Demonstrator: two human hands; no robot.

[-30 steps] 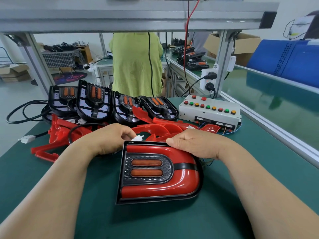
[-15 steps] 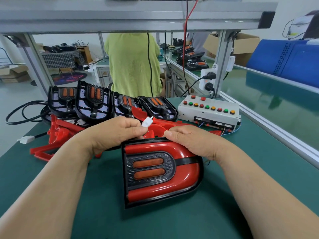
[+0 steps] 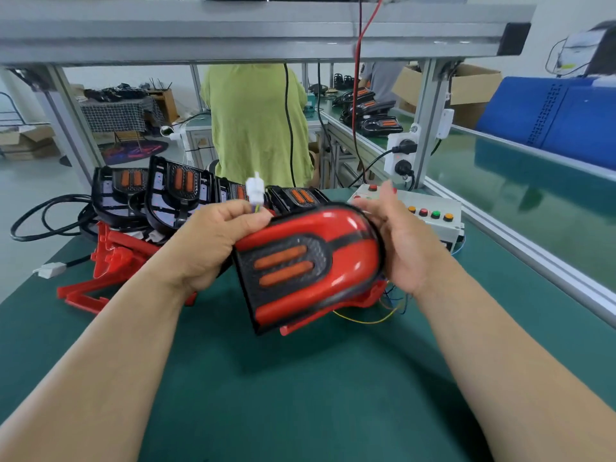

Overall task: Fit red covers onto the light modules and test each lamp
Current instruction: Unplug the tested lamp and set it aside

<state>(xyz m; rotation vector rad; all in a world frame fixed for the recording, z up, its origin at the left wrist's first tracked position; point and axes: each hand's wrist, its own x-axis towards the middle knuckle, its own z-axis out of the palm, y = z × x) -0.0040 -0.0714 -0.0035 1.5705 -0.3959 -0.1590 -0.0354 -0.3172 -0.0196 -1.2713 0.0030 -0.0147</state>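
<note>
Pinching plug [image 3: 255,194] in curled left fingers [image 3: 238,213]; steadying tilted lamp [image 3: 310,261], just beside them, against nearly straight right fingers [image 3: 386,200].

head cam | worn, faces forward-down | close over hands [image 3: 213,243] | green bench [image 3: 300,395]

Covered lamp [image 3: 316,261] held tilted above the green counter [image 3: 300,395] between both grips
The left grip [image 3: 213,241] pinches a white connector [image 3: 256,191] that stands above its knuckles, thumb against the lamp's square corner; the right grip [image 3: 400,248], fingers extended and blurred, cups the rounded end. Behind stand black light modules [image 3: 180,191], a heap of red covers [image 3: 113,261] and a button box [image 3: 436,221]
</note>
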